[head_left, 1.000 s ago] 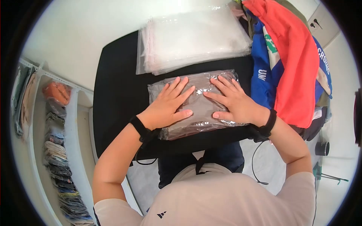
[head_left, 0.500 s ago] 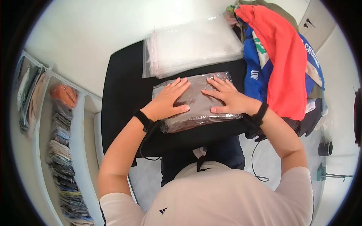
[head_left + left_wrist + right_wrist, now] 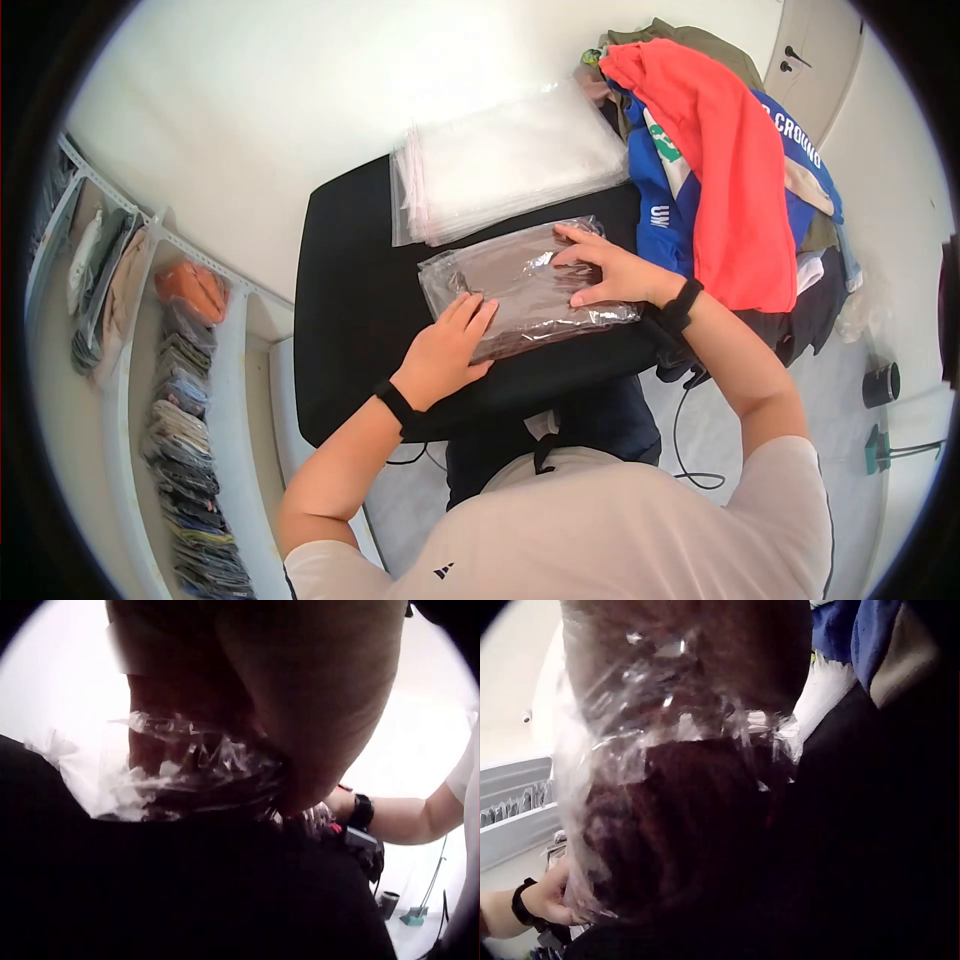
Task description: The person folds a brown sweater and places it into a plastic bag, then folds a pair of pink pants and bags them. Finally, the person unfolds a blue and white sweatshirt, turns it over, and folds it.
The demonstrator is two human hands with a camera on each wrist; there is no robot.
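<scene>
A folded grey-brown garment in a clear plastic bag (image 3: 525, 275) lies on the black table. My left hand (image 3: 445, 350) grips its near left edge in the head view, fingers over the top and thumb at the side. In the left wrist view, crinkled plastic (image 3: 217, 765) shows between those fingers and the thumb. My right hand (image 3: 620, 272) rests on the right end of the bag, fingers spread toward the far corner and thumb on top. The right wrist view shows the bagged garment (image 3: 682, 802) close up, with my left hand (image 3: 551, 896) at its far end.
Behind the bag lies a stack of clear plastic bags (image 3: 515, 155) on the black table (image 3: 350, 300). A heap of clothes with a red garment (image 3: 720, 180) on top stands at the right. Shelves (image 3: 130, 400) of bagged clothes line the left, and a cable (image 3: 680, 440) hangs below.
My left hand has slid from the top of the bag to its near left edge. The right hand has shifted toward the right end. The head view has tilted and shifted.
</scene>
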